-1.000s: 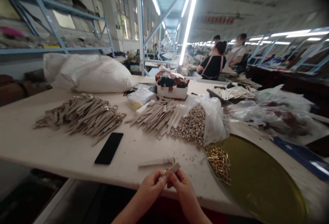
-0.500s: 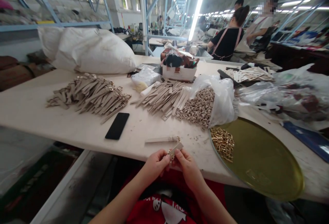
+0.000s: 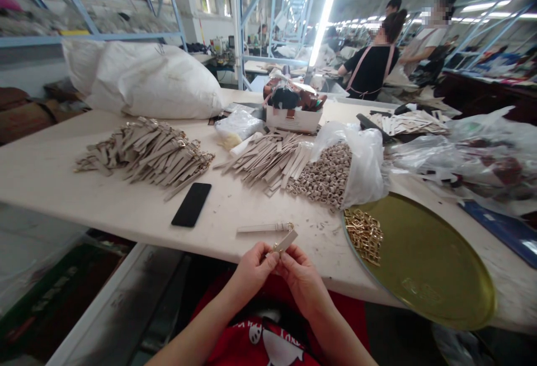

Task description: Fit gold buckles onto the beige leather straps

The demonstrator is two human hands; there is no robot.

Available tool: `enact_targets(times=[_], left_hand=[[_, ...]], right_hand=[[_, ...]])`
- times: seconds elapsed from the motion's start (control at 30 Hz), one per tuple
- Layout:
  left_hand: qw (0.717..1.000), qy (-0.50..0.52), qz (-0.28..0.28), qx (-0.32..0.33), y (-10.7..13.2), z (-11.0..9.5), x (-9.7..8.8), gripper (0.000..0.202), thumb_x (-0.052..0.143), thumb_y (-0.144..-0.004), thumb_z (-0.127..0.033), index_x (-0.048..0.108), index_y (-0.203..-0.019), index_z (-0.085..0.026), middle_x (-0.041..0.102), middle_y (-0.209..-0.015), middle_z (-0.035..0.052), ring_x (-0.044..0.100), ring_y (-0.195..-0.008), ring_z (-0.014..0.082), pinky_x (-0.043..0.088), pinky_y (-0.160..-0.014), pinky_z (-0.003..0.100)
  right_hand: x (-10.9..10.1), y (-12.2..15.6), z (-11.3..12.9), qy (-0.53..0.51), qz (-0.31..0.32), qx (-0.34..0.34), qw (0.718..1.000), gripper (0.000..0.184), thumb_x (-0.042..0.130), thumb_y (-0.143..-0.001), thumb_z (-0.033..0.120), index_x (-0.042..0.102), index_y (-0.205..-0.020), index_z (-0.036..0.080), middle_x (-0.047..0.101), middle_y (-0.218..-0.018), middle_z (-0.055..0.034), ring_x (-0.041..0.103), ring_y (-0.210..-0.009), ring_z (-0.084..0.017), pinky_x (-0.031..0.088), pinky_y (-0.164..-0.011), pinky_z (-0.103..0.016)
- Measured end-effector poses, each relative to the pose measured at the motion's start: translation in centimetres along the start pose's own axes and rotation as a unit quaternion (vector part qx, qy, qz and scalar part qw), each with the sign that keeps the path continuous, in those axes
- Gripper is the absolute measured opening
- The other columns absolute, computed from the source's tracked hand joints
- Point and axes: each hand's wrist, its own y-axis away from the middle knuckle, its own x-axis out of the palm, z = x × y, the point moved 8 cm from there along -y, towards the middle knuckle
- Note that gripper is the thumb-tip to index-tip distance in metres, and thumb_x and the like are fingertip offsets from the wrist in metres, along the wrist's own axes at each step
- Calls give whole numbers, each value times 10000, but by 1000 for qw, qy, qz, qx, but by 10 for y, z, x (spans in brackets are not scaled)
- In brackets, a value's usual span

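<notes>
Both hands meet at the table's front edge around a beige strap (image 3: 287, 240) with a gold buckle partly hidden by the fingers. My left hand (image 3: 257, 268) is closed, pinching the strap near the buckle. My right hand (image 3: 301, 276) is closed too, its thumb and fingertips pressed on the strap's lower part. Just beyond them a second strap with a gold buckle (image 3: 264, 228) lies flat on the table. Further back are a pile of loose beige straps (image 3: 268, 159), a heap of small beige loops (image 3: 325, 173) spilling from a clear bag, and gold buckles (image 3: 364, 236) on a round tray.
The gold-coloured tray (image 3: 436, 265) overhangs the table edge at right. A black phone (image 3: 192, 205) lies left of my hands, before a pile of buckled straps (image 3: 146, 150). A white sack (image 3: 146, 83) and a box (image 3: 293, 118) stand behind. Two co-workers (image 3: 371, 72) are at back right.
My right hand has shifted slightly down and its fingers have regripped lower on the strap. More of the strap's upper end now shows. The things on the table have stayed put.
</notes>
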Motion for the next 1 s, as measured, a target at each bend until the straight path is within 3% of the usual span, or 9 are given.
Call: enact_targets(times=[0.17,0.33,0.73,0.9,1.0], left_hand=[[1000,2,19,21,-1,-4,1,310,468,-787,-451,483,-710,-151,485,-581,-32,401,-492,63,309,-479,174],[999,6,35,21,0,-2,3,367,421,-806,-483,475,-666,-148,497,-572,-11,447,-550,83,335,-526,183],[996,32,71,-42,6,-1,11,313,486,-733,-467,459,-726,-155,479,-542,-50,299,-344,26,190,-333,158],[999,4,25,-36,4,2,6,277,468,-735,-435,436,-676,-166,453,-502,-62,296,-352,31,202,-349,156],[999,-36,8,-28,3,4,1,243,458,-745,-401,442,-676,-169,449,-501,-64,301,-381,39,214,-381,161]], right_hand=[[-2,2,-5,-20,3,27,999,244,693,-687,219,606,-913,195,614,-833,-5,541,-669,-93,457,-671,-230],[-5,3,-3,95,51,37,993,403,667,-723,250,532,-1100,207,616,-854,-14,543,-716,-110,430,-721,-258],[-4,4,10,182,75,47,979,415,691,-681,331,576,-1053,189,611,-787,-2,532,-695,-114,417,-698,-258],[-8,2,14,257,46,-11,965,408,605,-733,409,552,-1074,191,613,-858,-29,553,-776,-163,435,-737,-311],[-11,2,28,369,5,-117,922,252,557,-768,388,582,-898,174,589,-799,-29,536,-740,-158,426,-683,-283]])
